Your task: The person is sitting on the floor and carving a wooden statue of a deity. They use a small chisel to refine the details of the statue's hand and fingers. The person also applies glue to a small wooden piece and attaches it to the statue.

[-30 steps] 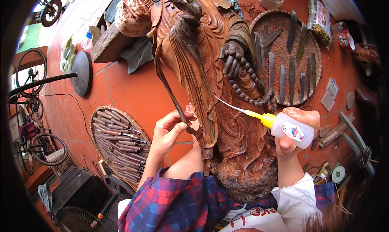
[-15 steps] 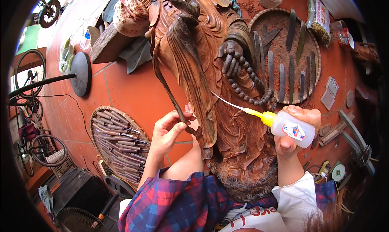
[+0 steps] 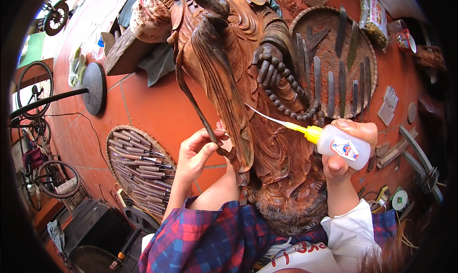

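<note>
A carved wooden statue [image 3: 274, 158] in flowing robes leans across my lap, a string of beads [image 3: 281, 111] hanging from its carved hand. My left hand [image 3: 196, 151] closes its fingers and thumb around the lower part of the statue's thin wooden staff [image 3: 193, 101]. In my right hand [image 3: 350, 134] is a translucent squeeze bottle [image 3: 344, 146] with a yellow cap and a long, thin nozzle, held tilted. The nozzle's fine tip points left toward the edge of the carved sleeve [image 3: 222, 82]; whether it touches the wood, I cannot tell.
Left of me a round woven basket [image 3: 114, 161] holds several wood-handled carving tools. Another round tray [image 3: 372, 89], with several files and blades among reddish shavings, lies at the far right. A black round stand base [image 3: 94, 89] and a wooden block [image 3: 126, 53] are at the left.
The bottle and my right hand have shifted very slightly left, along with a small shift of the whole view. My left hand keeps its hold on the staff.
</note>
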The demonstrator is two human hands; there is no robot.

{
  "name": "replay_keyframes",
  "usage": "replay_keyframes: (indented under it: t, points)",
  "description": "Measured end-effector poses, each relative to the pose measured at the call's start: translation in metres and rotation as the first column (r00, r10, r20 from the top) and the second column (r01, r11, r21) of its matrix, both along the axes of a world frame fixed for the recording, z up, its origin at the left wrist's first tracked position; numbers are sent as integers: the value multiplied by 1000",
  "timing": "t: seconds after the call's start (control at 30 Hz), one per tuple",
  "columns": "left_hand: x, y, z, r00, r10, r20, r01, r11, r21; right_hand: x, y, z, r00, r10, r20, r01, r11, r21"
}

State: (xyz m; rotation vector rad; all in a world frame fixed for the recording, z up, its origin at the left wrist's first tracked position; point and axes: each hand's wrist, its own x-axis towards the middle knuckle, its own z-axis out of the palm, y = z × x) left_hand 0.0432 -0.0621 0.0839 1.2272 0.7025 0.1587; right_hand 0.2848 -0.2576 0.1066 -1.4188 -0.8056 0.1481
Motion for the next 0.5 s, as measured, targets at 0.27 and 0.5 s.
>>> replay_keyframes:
  t: [0.27, 0.5]
  points:
    - [2, -1, 3, 1000, 5, -3, -5, 1000, 1, -1, 1, 2, 999, -38, 13, 38, 999, 6]
    - [2, 0, -1, 1000, 1, 17, -1, 1000, -8, 0, -3, 4, 996, 72, -60, -68, 996, 64]
